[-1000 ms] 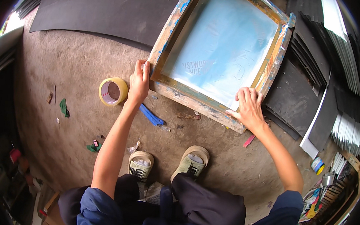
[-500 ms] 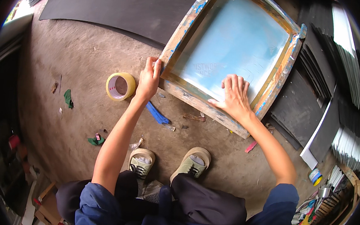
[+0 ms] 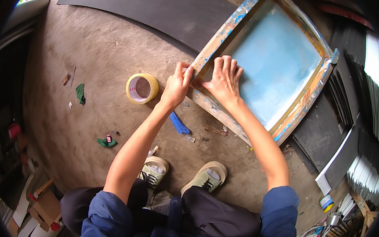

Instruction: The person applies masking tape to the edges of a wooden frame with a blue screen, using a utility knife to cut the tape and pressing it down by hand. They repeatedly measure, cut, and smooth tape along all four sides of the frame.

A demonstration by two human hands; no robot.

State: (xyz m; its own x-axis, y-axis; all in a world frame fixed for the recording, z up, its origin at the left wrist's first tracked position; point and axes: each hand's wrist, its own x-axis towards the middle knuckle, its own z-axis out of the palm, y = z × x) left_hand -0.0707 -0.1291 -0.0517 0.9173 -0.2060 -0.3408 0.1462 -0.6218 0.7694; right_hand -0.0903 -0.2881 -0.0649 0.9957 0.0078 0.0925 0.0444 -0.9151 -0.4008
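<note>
A paint-spattered wooden screen-printing frame [image 3: 215, 106] with pale blue mesh [image 3: 280, 65] lies tilted in front of me, at upper right. My left hand [image 3: 177, 85] is closed around its near left corner, thumb and fingers on the wood. Inside that same corner is my right hand [image 3: 224, 80]. Its fingers are bent over the mesh, and the thumb reaches away from them toward the corner; I see nothing held in it. Brownish tape-like strips [image 3: 309, 90] line the inner edges. Close to my left forearm, a roll of yellowish tape [image 3: 155, 89] rests on the floor.
A long dark sheet [image 3: 149, 8] lies behind the frame. Stacked black and white sheets [image 3: 340, 103] crowd the right side. On the floor are a blue strip [image 3: 180, 123], green scraps [image 3: 80, 93] and my shoes [image 3: 205, 177]. A cardboard box [image 3: 45, 207] stands lower left.
My right hand has slid left along the inside of the near rail, from its middle to the left corner. The left hand keeps its hold, and the whole view has shifted a little.
</note>
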